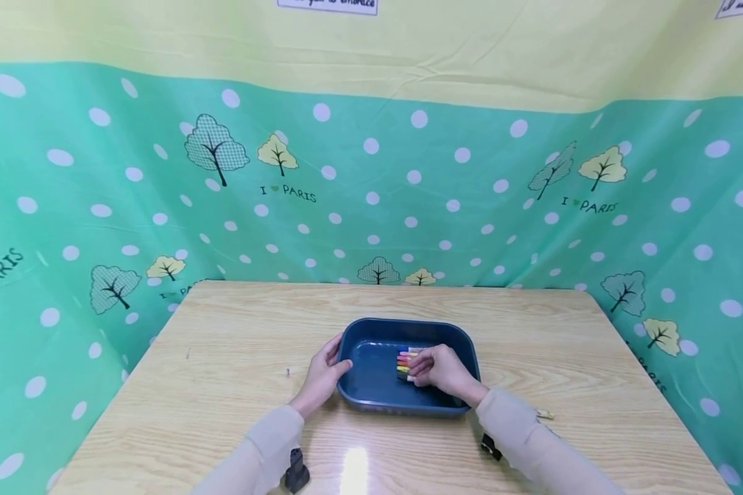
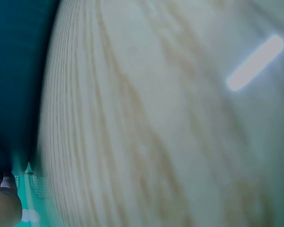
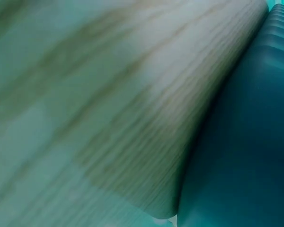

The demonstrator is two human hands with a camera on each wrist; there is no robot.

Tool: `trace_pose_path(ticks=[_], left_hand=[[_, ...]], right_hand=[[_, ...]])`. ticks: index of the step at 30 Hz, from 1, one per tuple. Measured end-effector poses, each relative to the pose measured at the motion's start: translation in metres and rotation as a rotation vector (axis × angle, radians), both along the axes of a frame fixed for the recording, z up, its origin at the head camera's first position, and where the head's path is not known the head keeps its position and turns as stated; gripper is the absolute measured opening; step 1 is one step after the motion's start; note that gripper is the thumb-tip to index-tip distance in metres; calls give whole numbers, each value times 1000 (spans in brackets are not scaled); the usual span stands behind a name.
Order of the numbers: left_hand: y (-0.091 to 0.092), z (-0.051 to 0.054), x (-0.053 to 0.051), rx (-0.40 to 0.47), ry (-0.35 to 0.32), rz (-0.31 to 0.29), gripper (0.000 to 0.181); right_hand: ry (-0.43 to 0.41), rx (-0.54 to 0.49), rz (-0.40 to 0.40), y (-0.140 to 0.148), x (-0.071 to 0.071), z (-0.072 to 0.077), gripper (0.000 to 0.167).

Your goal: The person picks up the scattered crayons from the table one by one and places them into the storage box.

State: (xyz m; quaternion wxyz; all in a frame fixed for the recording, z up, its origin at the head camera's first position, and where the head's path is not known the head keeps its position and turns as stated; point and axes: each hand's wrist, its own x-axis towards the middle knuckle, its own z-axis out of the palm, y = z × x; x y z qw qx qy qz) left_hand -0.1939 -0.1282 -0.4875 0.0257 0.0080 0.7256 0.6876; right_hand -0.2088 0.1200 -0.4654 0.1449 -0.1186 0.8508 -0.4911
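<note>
A dark blue plastic bin (image 1: 374, 404) stands on the wooden table. My left hand (image 1: 322, 375) grips its left wall, the thumb over the rim and the fingers along the outside. Inside the bin, toward its right side, lies a row of small coloured sticks that look like crayons (image 1: 402, 366). My right hand (image 1: 442, 369) reaches over the bin's front right corner and holds the crayons with bent fingers, hiding their right ends. In the left wrist view, part of the left hand (image 2: 4, 203) shows beside the bin's wall (image 2: 19, 85). The right wrist view shows the bin's outer wall (image 3: 241, 142).
The wooden table (image 1: 235, 330) reaches back to a green dotted curtain (image 1: 347, 220). A small yellowish thing (image 1: 545, 414) lies beside the right sleeve. Black devices (image 1: 296, 471) sit under both wrists.
</note>
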Motion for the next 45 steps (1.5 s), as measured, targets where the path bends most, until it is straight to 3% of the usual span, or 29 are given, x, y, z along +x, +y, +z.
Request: trace_pose_path(ticks=[8,16,23,29,34,39,45], left_hand=[[1,2,0,-14,-5,-2,60],[2,0,-3,-26,0,2,60],[2,-5,-2,-26,3,8,59],[3,-7,-2,-20,-18,8,59],[3,-4,-1,-23,3,5,59],[2,-2,-1,-16,5,3,59],[-1,-1,0,-20,5,10,60]], right_hand=[[39,4,-34,0,-2,0,22],[20,-84,-66,0,-4,0,27],[89,-98,-6,4,1,-2,29],[118,-106,-6,15,5,12,30],[110,-107,-53,38,10,31,34],[75,-99,-112,74,25,47,38],[103,-4,-141,116,39,47,41]])
